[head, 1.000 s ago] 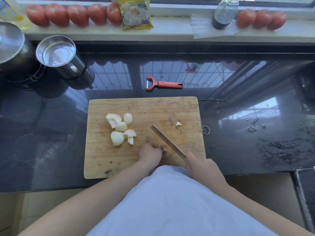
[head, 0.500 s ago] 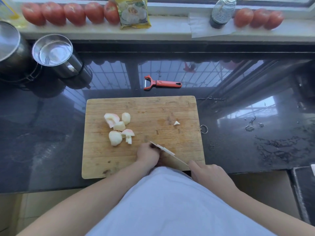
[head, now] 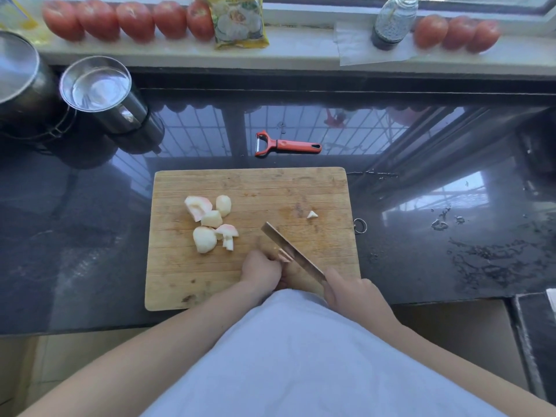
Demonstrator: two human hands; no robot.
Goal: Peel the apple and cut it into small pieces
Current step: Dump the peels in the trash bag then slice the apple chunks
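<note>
Change: since half a second ago the broad steel knife blade (head: pixel 293 253) has tipped back up onto its edge, slanting from upper left to lower right, where before it lay tilted flat over the fruit; the pile of pieces has stayed put.
Steel pots: two round metal pots (head: pixel 96 85) stand at the far left of the dark glossy stone bench (head: pixel 436 251).
Sill: a row of red tomatoes (head: pixel 135 21) lies on the white window sill (head: pixel 301 49), then a yellow snack packet (head: pixel 237 22), a dark bottle (head: pixel 392 21) and three more tomatoes.
Board: a pale rectangular wooden cutting board (head: pixel 180 281) lies on the bench in front of the person.
Cut pieces: a cluster of peeled, pale apple chunks (head: pixel 210 222) sits on the left half of the board, well apart from the blade.
Left hand (head: pixel 261 270): fingers curled down on a small pinkish apple piece (head: pixel 284 255) at the board's near middle, pressed against the blade's left face.
Peeler: an orange-red Y-shaped peeler (head: pixel 287 145) lies on the bench just beyond the board's far edge.
Scrap: one tiny white apple bit (head: pixel 312 214) lies alone on the right half of the board.
Right hand (head: pixel 352 293): wrapped round the knife's handle at the near right edge of the board; the handle itself is hidden.
Ring: a small metal hanging ring (head: pixel 360 226) juts from the board's right edge.
</note>
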